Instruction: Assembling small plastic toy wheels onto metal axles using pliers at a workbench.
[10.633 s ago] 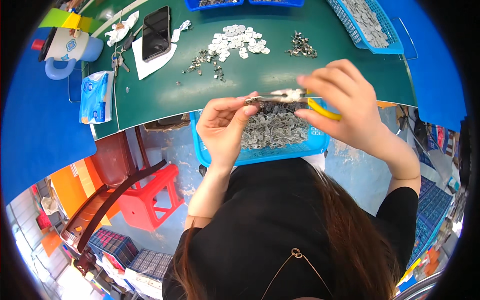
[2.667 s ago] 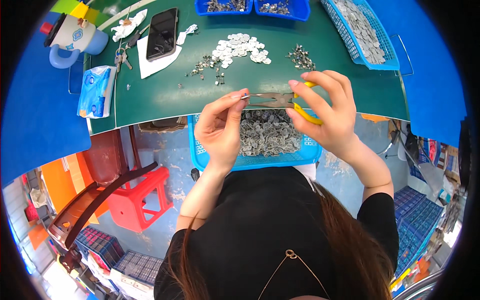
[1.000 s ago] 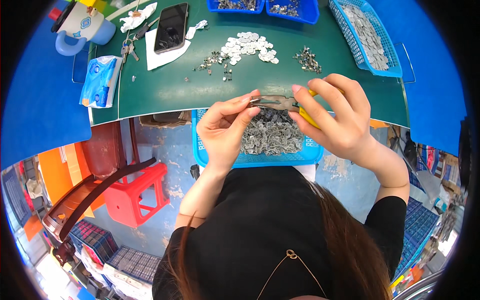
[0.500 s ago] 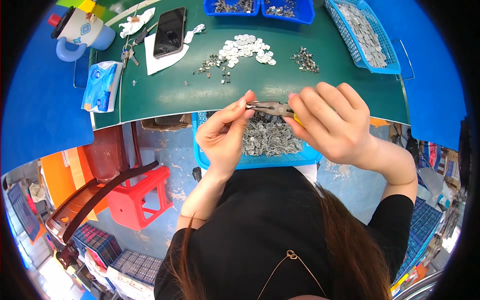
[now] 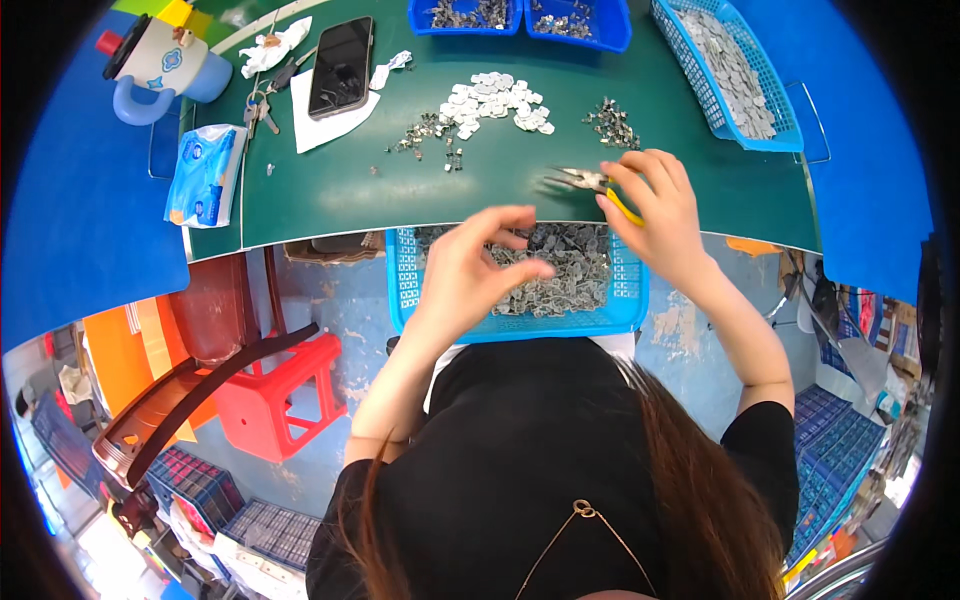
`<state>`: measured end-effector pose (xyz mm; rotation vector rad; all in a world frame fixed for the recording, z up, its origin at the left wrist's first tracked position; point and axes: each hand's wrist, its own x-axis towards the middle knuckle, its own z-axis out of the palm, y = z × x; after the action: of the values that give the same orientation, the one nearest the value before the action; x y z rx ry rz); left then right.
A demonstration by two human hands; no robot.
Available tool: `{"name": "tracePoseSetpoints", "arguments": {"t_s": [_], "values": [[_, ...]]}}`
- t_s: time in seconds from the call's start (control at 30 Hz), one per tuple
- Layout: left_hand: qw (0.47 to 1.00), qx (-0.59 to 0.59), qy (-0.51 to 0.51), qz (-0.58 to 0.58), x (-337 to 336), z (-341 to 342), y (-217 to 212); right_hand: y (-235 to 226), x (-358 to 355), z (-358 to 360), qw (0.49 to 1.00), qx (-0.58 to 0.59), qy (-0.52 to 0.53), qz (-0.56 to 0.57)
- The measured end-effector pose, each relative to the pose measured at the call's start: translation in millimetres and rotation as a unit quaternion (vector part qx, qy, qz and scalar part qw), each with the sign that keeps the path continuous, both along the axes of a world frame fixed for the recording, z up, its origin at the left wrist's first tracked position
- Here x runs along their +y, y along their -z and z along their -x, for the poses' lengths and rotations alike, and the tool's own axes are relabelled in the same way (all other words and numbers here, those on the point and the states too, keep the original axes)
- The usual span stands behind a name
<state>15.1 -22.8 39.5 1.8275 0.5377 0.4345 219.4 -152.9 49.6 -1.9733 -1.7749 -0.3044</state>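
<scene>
Right hand (image 5: pixel 660 205) curled around yellow-handled pliers (image 5: pixel 592 184), fingers closed on the grips, metal tip pointing left above the green table mat (image 5: pixel 500 190). Left hand (image 5: pixel 470 268) loosely open, thumb and forefinger drawn close together above the blue mesh basket (image 5: pixel 405 285) of grey metal parts (image 5: pixel 560 275); impossible to tell whether anything small sits between those fingertips. Pliers' jaws too small to judge as open or shut.

Basket partly tucked under the table edge, its near side covered by the left hand. Contents of the blue trays (image 5: pixel 520 15) cut off at the top rim. Face out of sight, only dark hair and a black top below.

On the mat: a heap of white pieces (image 5: pixel 495 100), a scatter of small dark metal bits (image 5: pixel 430 135), another small pile (image 5: pixel 612 122), a long blue basket (image 5: pixel 735 70) of grey parts at right, a black phone (image 5: pixel 340 65) on white paper, keys (image 5: pixel 255 115), a tissue pack (image 5: pixel 205 175), a blue mug (image 5: pixel 155 60). Below, a red plastic stool (image 5: pixel 280 395) on a worn blue floor, stacked crates (image 5: pixel 200 485) at lower left.
</scene>
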Motion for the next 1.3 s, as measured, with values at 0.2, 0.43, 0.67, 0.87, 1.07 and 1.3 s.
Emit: {"name": "tracePoseSetpoints", "arguments": {"t_s": [0.2, 0.43, 0.67, 0.87, 1.07, 1.3], "values": [[0.876, 0.014, -0.177, -0.447, 57.6, -41.1, 12.5, 33.1, 6.5, 3.0, 0.999, 0.000, 0.033, 0.003], [0.851, 0.091, -0.154, -0.494, 81.8, -51.4, 24.9, 44.5, 9.3, 6.0, 0.998, 0.000, 0.058, 0.006], [0.847, 0.023, -0.117, -0.517, 84.3, -54.2, 31.0, 44.9, 11.6, 11.0, 0.996, 0.008, 0.085, -0.005], [0.836, 0.055, -0.124, -0.531, 67.8, -48.9, 27.4, 47.2, 12.3, 12.6, 0.995, 0.017, 0.100, -0.015], [0.838, -0.024, -0.095, -0.537, 39.4, -60.0, 37.9, 48.7, 15.4, 13.6, 0.993, 0.013, 0.118, -0.025], [0.901, -0.014, -0.089, -0.425, 43.3, -51.4, 28.2, 44.2, 21.4, 17.9, 0.991, 0.028, 0.112, -0.071]]}}
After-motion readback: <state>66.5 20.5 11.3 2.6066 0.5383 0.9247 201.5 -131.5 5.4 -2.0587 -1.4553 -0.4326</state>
